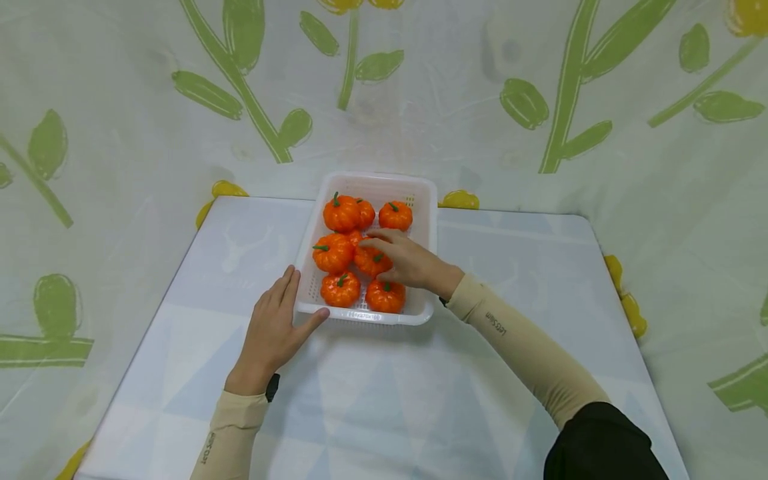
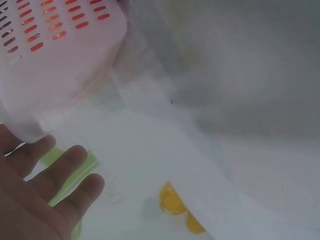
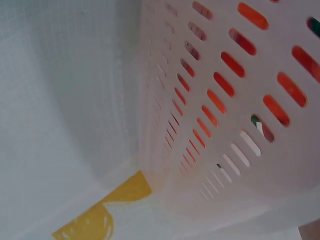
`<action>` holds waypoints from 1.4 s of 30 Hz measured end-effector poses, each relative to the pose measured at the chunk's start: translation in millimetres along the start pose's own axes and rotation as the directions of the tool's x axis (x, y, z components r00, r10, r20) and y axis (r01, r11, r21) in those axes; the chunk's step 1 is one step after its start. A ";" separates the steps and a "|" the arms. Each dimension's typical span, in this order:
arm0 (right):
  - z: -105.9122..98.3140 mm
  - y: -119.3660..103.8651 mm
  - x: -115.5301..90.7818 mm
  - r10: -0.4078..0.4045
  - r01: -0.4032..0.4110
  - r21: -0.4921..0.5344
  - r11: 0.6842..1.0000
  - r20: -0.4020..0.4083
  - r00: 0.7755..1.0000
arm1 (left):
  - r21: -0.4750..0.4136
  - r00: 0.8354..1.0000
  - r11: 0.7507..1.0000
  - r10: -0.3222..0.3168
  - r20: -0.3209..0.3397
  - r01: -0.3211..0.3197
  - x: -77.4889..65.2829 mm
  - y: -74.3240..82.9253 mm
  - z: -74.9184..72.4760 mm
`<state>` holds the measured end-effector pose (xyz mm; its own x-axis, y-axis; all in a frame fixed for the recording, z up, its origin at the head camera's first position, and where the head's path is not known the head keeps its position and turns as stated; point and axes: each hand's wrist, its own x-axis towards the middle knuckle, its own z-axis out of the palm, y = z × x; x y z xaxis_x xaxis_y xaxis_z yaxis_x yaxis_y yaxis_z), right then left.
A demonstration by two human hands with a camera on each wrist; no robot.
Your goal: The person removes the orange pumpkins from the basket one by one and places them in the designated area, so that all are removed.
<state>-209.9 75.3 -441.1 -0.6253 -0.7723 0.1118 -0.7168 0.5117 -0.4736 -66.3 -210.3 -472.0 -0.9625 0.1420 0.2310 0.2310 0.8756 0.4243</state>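
Observation:
A white plastic basket (image 1: 433, 227) with slotted walls stands at the back of the table and holds several glossy orange toy pumpkins (image 1: 333, 253) with green stems. Inside it, my right hand (image 1: 414, 261) reaches in from the right, fingers and thumb curled about a pumpkin (image 1: 369, 263) near the middle. My left hand (image 1: 273, 327) rests at the basket's front left corner, fingers straight along the side and thumb at the front rim. In the left wrist view, the fingertips lie at the basket's lower edge. The right wrist view shows the slotted wall (image 3: 280, 167), with the right hand mostly hidden.
A pale blue and white patterned cloth covers the table (image 1: 372, 400). Behind it hangs a light curtain (image 1: 432, 120) printed with green leaves and yellow flowers. Two more pumpkins (image 1: 340, 289) sit along the basket's front, and another pumpkin (image 1: 395, 216) at its back right.

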 end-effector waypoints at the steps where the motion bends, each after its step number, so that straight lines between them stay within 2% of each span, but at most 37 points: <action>1: 0.8 0.0 0.0 -0.001 0.001 -0.005 1.000 -0.004 1.000 | -0.001 1.000 1.000 -0.001 0.001 0.001 0.0 0.2 0.2; 11: 4.0 2.8 -2.3 -0.065 0.061 -0.054 0.997 -0.082 0.994 | -0.010 1.000 1.000 0.019 -0.016 -0.019 2.2 0.9 1.3; 19: 2.1 2.6 -3.4 -0.080 0.076 -0.049 0.996 -0.085 0.993 | -0.020 1.000 1.000 0.010 -0.018 -0.011 1.0 -1.0 4.3; 29: -11.9 -2.0 -5.7 0.006 -0.007 -0.004 1.000 -0.116 0.993 | -0.024 1.000 1.000 -0.010 -0.009 0.010 -1.0 -1.8 5.7; 37: -24.3 2.7 -12.7 -0.009 0.012 0.011 1.000 -0.201 0.980 | -0.016 1.000 0.999 -0.030 0.002 0.030 -1.5 -1.4 4.7; 42: -31.0 5.8 -18.9 0.044 -0.036 0.043 0.998 -0.227 0.973 | -0.018 0.999 0.999 -0.034 0.001 0.034 -1.9 -2.7 5.3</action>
<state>-211.8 104.5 -418.9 -0.7103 -0.6430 0.2863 -0.6802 0.5223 -0.5143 -65.8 -210.5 -478.2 -0.9699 0.1127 0.2160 0.2009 0.8715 0.4473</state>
